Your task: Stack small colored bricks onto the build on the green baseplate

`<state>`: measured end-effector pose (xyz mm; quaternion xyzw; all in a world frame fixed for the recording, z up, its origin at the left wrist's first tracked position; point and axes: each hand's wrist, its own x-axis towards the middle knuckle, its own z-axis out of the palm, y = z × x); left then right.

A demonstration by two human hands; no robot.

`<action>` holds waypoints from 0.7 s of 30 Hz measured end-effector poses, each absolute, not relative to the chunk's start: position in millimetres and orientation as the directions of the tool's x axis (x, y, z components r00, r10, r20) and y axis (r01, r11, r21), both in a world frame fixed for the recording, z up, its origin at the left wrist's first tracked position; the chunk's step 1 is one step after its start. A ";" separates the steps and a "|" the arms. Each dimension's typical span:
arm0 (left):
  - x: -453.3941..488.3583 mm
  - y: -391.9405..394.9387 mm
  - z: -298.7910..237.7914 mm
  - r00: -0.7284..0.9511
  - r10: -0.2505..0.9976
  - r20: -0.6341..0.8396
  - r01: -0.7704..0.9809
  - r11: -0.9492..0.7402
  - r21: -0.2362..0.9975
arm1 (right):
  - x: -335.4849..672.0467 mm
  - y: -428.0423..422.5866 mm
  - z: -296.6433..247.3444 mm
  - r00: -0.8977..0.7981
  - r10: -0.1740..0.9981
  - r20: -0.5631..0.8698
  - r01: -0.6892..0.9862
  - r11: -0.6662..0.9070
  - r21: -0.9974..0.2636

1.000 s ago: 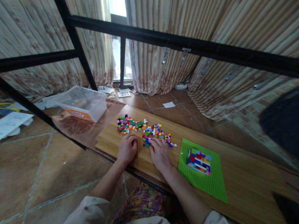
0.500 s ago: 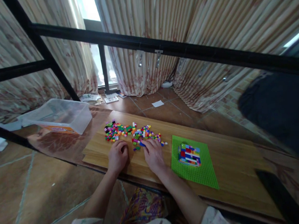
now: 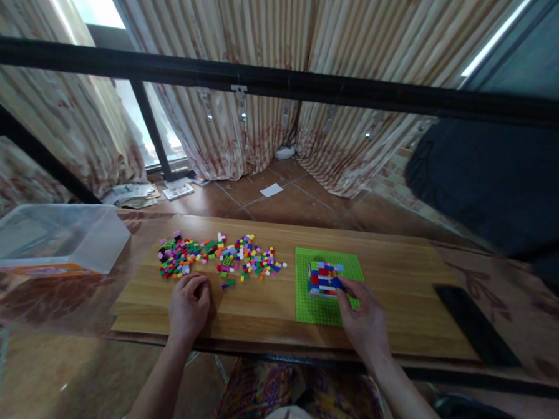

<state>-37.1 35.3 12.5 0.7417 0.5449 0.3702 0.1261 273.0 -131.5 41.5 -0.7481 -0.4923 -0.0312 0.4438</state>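
The right hand (image 3: pixel 366 317) is pinching a small blue brick (image 3: pixel 336 283) between thumb and index finger, right over the near right part of the multicoloured brick build (image 3: pixel 319 280)! Whether brick and build are touching, I cannot tell from here. The build is sitting on a green studded baseplate (image 3: pixel 310 312), which is lying right of centre on the wooden board (image 3: pixel 400 278).

Over on the left, the left hand (image 3: pixel 188 307) is resting on the board, its fingers curling inward; whether they are gripping anything, I cannot tell. Just beyond it, loose bricks (image 3: pixel 181 257) are spreading in a bright scatter towards the baseplate, and a lime-green piece (image 3: pixel 227 261) is standing out among them.

Now to the lettering! At the far left, a clear plastic bin (image 3: pixel 103 236) is showing an orange label (image 3: pixel 48 270) along its near side, pale marks running across it, too blurred to read. On the floor beyond the board, a white booklet (image 3: pixel 178 190) is displaying dark print, too small to make out, and a pile of papers (image 3: pixel 131 194) is lying just left of it. Farther right, a white sheet (image 3: pixel 271 190) is lying on the brown tiles (image 3: pixel 307 202).
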 end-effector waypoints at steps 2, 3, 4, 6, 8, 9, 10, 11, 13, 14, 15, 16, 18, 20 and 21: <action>-37.1 35.6 13.5 0.139 0.900 0.414 0.716 -0.380 0.586 | 280.8 -125.2 39.5 0.535 0.686 0.494 0.777 -0.170 -0.606; -37.2 35.6 13.9 0.140 0.899 0.414 0.716 -0.381 0.585 | 281.9 -121.2 38.3 0.543 0.679 0.494 0.782 -0.195 -0.592; -37.3 35.7 14.2 0.140 0.900 0.412 0.716 -0.379 0.586 | 281.8 -117.1 36.9 0.551 0.673 0.493 0.786 -0.220 -0.578; -37.8 35.8 14.3 0.135 0.904 0.407 0.721 -0.371 0.585 | 279.7 -110.2 34.5 0.561 0.666 0.492 0.793 -0.262 -0.550; -38.4 36.2 13.7 0.131 0.905 0.404 0.729 -0.364 0.580 | 277.5 -106.3 32.7 0.560 0.658 0.503 0.803 -0.284 -0.523; -38.7 36.5 13.1 0.132 0.906 0.402 0.733 -0.362 0.576 | 276.8 -105.5 32.2 0.558 0.655 0.510 0.809 -0.292 -0.510; -38.9 36.9 12.5 0.132 0.906 0.402 0.737 -0.361 0.571 | 276.4 -105.4 31.9 0.553 0.655 0.515 0.815 -0.298 -0.498; -39.2 37.3 11.9 0.133 0.906 0.401 0.741 -0.360 0.567 | 276.3 -105.8 31.8 0.550 0.655 0.518 0.819 -0.302 -0.488; -39.5 38.0 11.0 0.135 0.908 0.396 0.748 -0.355 0.561 | 276.4 -107.3 31.9 0.550 0.655 0.519 0.822 -0.313 -0.477; -39.6 38.2 10.8 0.135 0.910 0.393 0.750 -0.353 0.559 | 276.5 -108.1 32.0 0.551 0.655 0.517 0.822 -0.317 -0.474; -39.6 38.3 10.7 0.135 0.911 0.390 0.752 -0.351 0.559 | 276.6 -108.8 32.1 0.551 0.658 0.514 0.822 -0.319 -0.472; -39.6 38.4 10.7 0.135 0.912 0.388 0.753 -0.349 0.558 | 276.8 -109.4 32.1 0.551 0.659 0.512 0.822 -0.321 -0.471; -39.4 38.2 10.9 0.134 0.914 0.384 0.753 -0.345 0.560 | 277.1 -109.9 31.8 0.550 0.660 0.512 0.823 -0.325 -0.465; -39.2 38.1 11.2 0.130 0.915 0.383 0.753 -0.342 0.562 | 277.3 -109.6 31.1 0.555 0.647 0.522 0.823 -0.334 -0.460; -39.1 38.1 11.2 0.129 0.915 0.382 0.753 -0.341 0.563 | 277.3 -109.1 30.8 0.559 0.640 0.527 0.821 -0.339 -0.460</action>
